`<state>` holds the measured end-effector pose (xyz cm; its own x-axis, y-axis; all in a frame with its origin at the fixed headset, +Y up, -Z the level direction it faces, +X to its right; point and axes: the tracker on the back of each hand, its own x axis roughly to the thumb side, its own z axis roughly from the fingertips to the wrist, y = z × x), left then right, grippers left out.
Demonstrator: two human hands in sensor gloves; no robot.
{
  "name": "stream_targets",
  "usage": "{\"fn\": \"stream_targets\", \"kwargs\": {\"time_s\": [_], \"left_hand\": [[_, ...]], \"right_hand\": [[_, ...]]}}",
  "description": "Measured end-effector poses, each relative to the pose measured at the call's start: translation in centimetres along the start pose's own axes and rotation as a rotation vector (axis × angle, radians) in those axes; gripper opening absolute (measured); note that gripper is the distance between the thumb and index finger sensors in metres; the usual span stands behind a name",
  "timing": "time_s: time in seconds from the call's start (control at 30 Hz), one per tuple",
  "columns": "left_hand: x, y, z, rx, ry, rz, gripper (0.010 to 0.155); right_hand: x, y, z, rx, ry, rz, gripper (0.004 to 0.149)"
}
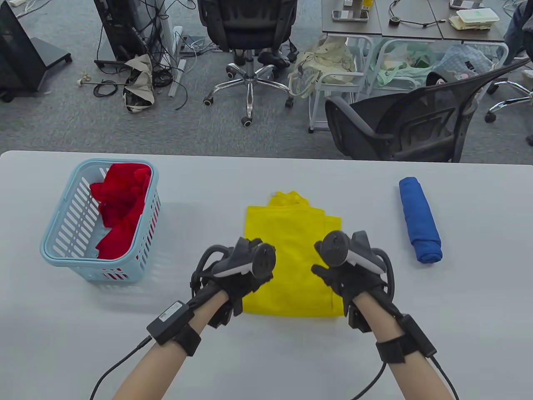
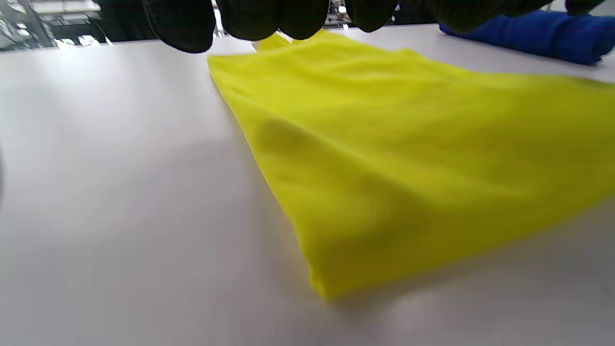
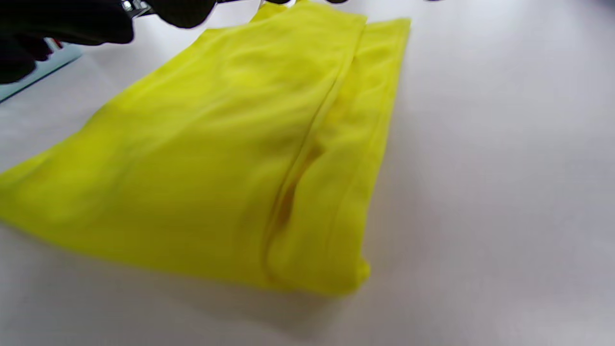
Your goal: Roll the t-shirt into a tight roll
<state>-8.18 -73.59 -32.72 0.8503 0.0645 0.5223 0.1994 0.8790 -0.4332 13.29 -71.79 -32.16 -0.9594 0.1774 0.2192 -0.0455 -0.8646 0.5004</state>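
Neither hand has a grip on anything: the left hand (image 1: 239, 279) and right hand (image 1: 347, 277) hover over the near half of the shirt (image 1: 291, 254), and in both wrist views the fingertips hang loose at the top edge, clear of the cloth. The shirt lies in the middle of the surface (image 1: 266, 366), between the basket (image 1: 58, 246) on the left and the blue roll (image 1: 418, 218) on the right. It is yellow, thin and folded into a long panel, with an overlapped flap along its right side and a bunched collar at the far end. The likely trouble is a slack or crooked roll: if the hands take the near hem unevenly, or the right flap slides open, the cloth would probably skew. The thin fabric may also slip on the smooth surface.
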Motion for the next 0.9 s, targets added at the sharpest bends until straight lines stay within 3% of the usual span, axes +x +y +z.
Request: {"fn": "stream_targets", "kwargs": {"time_s": [0.1, 0.17, 0.3, 0.37, 0.47, 0.53, 0.6, 0.9], "left_hand": [[0.4, -4.9, 0.3, -0.176, 0.03, -0.014, 0.067], [0.2, -6.2, 1.1, -0.173, 0.042, -0.117, 0.068], [0.6, -5.3, 3.8, -0.125, 0.009, -0.05, 0.071], [1.0, -4.9, 5.1, -0.116, -0.001, -0.063, 0.074], [1.4, -5.0, 6.5, -0.003, 0.009, -0.113, 0.078], [1.2, -5.9, 6.7, 0.054, 0.028, -0.162, 0.081], [1.1, -6.4, 6.6, 0.05, 0.046, -0.247, 0.083], [1.4, -6.1, 6.3, 0.228, 0.058, -0.399, 0.058]], "right_hand": [[1.6, 4.4, 0.7, 0.11, -0.017, 0.174, 0.069], [2.0, 5.9, 1.4, 0.075, 0.01, 0.291, 0.071], [2.7, 5.4, 3.6, 0.103, -0.06, 0.203, 0.069], [3.2, 4.7, 5.0, 0.028, -0.075, 0.233, 0.07], [3.7, 4.7, 6.4, -0.072, -0.052, 0.281, 0.068], [3.9, 6.1, 6.1, -0.041, -0.068, 0.306, 0.067], [4.1, 7.9, 5.4, 0.015, -0.047, 0.385, 0.076], [3.5, 6.8, 4.6, -0.102, -0.047, 0.35, 0.054]]}}
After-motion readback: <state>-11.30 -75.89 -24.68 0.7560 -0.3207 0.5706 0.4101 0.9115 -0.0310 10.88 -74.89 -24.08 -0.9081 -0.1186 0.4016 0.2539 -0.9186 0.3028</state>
